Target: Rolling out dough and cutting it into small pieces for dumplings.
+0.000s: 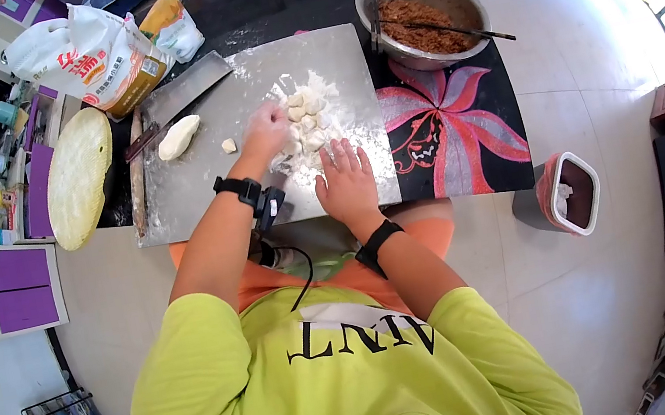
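Small pieces of white dough [309, 121] lie clustered in scattered flour on a metal board [210, 192]. At the left edge of this cluster is my left hand [266, 127], its fingers curled inward; whether anything is inside them is hidden. My right hand [346, 180] rests palm down near the board's front edge, fingers extended towards the dough pieces. One separate dough piece [229, 146] sits left of my left hand. Farther left lies a larger, elongated lump of dough [179, 138], beside a cleaver [185, 91] with a dark handle.
A wooden rolling pin [138, 175] lies along the board's left edge, near a round yellow woven tray [79, 179]. Behind stand a flour bag [93, 59] and a smaller bag [172, 30]. At back right, a steel bowl [474, 6] holds brown filling [424, 25] and chopsticks [441, 29].
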A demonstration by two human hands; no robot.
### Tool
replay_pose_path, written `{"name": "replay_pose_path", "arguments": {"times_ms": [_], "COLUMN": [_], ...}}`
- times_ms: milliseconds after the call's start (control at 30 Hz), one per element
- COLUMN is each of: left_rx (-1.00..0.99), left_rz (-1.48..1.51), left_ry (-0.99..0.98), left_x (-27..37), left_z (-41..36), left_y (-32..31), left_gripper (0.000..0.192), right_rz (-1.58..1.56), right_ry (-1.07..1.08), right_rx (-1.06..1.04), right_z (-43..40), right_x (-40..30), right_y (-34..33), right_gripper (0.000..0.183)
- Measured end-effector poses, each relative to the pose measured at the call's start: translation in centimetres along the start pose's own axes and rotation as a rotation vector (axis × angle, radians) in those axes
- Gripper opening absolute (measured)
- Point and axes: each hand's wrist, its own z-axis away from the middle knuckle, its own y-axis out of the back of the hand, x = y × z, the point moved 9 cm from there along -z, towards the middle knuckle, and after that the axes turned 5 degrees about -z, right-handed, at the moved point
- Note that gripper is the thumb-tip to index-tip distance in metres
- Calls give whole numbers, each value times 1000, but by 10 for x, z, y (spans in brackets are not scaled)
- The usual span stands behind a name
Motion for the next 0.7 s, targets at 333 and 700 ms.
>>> {"name": "replay_pose_path", "arguments": {"times_ms": [333,700], "left_rx": [-93,-146], "left_rz": [-331,-548], "left_ry": [-117,-280], "left_x": [43,34], "left_z": [-7,1], "left_y": [-18,-35], "left_gripper": [49,37], "right_rz": [-31,-43], "right_ry": [11,11], "right_rx": [46,30], "right_z": [2,2], "right_x": [1,0], "right_y": [1,1], "right_gripper": [50,50]}}
